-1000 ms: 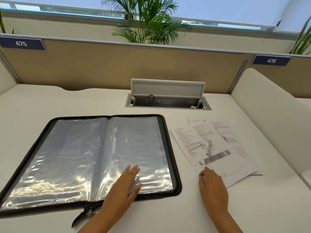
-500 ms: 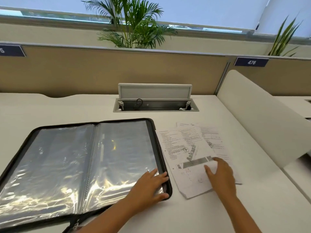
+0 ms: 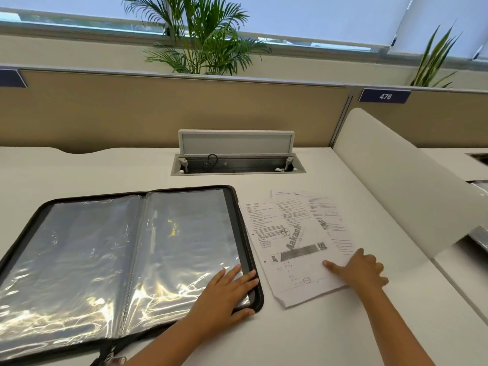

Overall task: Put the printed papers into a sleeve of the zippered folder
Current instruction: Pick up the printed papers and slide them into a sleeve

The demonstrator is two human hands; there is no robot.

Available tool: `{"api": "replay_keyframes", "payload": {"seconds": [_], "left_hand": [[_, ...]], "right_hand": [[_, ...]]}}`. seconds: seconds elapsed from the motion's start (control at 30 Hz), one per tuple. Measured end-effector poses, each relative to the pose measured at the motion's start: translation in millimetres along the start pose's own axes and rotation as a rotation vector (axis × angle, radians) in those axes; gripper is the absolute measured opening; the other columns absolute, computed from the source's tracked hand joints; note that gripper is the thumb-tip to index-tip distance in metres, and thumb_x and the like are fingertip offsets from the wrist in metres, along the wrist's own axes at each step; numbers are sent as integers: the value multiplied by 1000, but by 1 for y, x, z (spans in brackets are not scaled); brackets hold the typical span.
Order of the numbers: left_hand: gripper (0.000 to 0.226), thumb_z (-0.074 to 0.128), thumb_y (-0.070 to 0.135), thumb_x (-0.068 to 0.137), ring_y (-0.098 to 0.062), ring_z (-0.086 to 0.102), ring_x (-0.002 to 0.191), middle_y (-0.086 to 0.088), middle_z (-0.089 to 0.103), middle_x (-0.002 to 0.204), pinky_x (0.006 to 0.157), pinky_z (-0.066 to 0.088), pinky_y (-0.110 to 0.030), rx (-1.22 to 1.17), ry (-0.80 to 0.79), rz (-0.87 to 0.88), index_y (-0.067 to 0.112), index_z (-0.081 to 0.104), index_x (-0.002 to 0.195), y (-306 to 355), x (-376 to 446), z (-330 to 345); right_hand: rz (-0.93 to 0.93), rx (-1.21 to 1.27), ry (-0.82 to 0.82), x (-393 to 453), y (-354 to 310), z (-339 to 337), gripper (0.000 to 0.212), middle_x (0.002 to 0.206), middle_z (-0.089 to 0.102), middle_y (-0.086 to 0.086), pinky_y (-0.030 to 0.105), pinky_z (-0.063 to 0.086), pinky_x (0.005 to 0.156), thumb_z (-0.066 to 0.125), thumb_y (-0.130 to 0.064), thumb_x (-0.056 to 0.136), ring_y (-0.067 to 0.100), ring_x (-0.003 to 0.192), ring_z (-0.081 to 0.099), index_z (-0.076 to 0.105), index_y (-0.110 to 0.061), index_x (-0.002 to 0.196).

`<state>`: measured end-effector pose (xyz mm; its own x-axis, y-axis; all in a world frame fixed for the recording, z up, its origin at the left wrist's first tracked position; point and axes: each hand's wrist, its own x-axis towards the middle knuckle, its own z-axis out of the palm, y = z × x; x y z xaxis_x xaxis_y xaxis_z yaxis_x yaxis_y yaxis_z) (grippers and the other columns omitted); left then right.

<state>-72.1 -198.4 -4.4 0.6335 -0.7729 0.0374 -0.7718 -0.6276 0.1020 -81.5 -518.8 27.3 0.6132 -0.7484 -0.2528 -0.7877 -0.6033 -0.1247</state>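
The black zippered folder [image 3: 245, 233] lies open flat on the white desk, its clear plastic sleeves [image 3: 182, 247] glaring with reflections. My left hand [image 3: 227, 294] rests flat on the folder's near right corner, fingers spread over the sleeve and the black rim. To the right lies a loose stack of printed papers [image 3: 287, 241], fanned slightly. My right hand [image 3: 359, 270] presses on the stack's near right part, thumb stretched left across the top sheet, fingers curled at the stack's right edge. The papers lie on the desk.
An open cable hatch [image 3: 237, 162] with a raised lid sits in the desk behind the folder. A white curved divider [image 3: 396, 175] rises to the right of the papers. A beige partition [image 3: 158, 109] and plants close off the back.
My left hand slid right from the sleeve's middle to the folder's right corner. My right hand moved up from the papers' near edge onto the stack. The view shifted right.
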Motion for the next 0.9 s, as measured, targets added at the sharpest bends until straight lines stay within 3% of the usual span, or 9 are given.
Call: {"api": "replay_keyframes", "payload": {"seconds": [0.1,0.2,0.3,0.5,0.63,0.7,0.77,0.83,0.9], "left_hand": [[56,33,67,80,-8,52,119,22,53,130,89,49,-33,32,-14,-16,39,55,122,0,1,0],[55,34,70,78,-5,51,120,25,51,131,90,49,-30,41,-20,-37,42,55,121,1,0,0],[55,30,69,80,-5,50,121,25,51,131,89,50,-31,50,-18,-61,41,54,121,1,-1,-2],[55,30,68,80,-6,52,120,24,51,131,89,50,-31,71,-56,-50,41,55,121,3,0,-3],[55,29,66,82,-7,47,124,23,48,134,93,47,-35,18,-64,-99,40,52,124,4,-2,-8],[58,29,65,85,-10,24,137,21,31,145,110,27,-43,-80,-79,-78,37,40,135,0,-2,-4],[62,30,65,86,-4,-5,139,26,9,148,116,-4,-35,-281,-76,-70,37,26,141,-6,1,2],[55,40,56,88,3,-3,136,28,14,146,114,-1,-27,-423,-17,-100,37,31,139,-8,5,7],[40,47,43,91,5,22,129,20,39,139,109,18,-21,-646,50,-224,33,46,130,-9,11,2]], "right_hand": [[13,36,-54,0,-4,-5,91,129,43,16,45,35,98,69,-67,63,34,121,40,38,-9,127],[-31,253,-165,3,-5,-6,86,131,46,20,45,40,99,78,-45,68,38,120,46,35,-3,129],[-60,412,-176,1,-7,-4,80,130,51,22,38,43,90,79,-28,72,37,118,50,34,4,129],[-63,457,-239,2,-3,3,43,102,65,19,40,53,75,75,-24,76,36,95,62,59,2,107],[-131,445,-142,3,1,-1,35,109,64,20,37,48,77,66,-21,83,36,99,60,59,2,108],[-168,520,-73,3,3,-1,33,112,63,21,38,45,83,62,-15,86,36,102,58,57,2,113],[-190,647,-40,-2,6,1,28,110,62,20,43,47,87,58,-12,88,36,99,58,57,0,114],[-166,794,-40,-9,8,3,25,107,61,19,49,49,87,55,-11,90,35,95,57,56,-1,113],[-140,925,-32,-16,12,3,24,106,60,18,49,50,84,54,-10,91,35,94,57,56,-2,114]]}}
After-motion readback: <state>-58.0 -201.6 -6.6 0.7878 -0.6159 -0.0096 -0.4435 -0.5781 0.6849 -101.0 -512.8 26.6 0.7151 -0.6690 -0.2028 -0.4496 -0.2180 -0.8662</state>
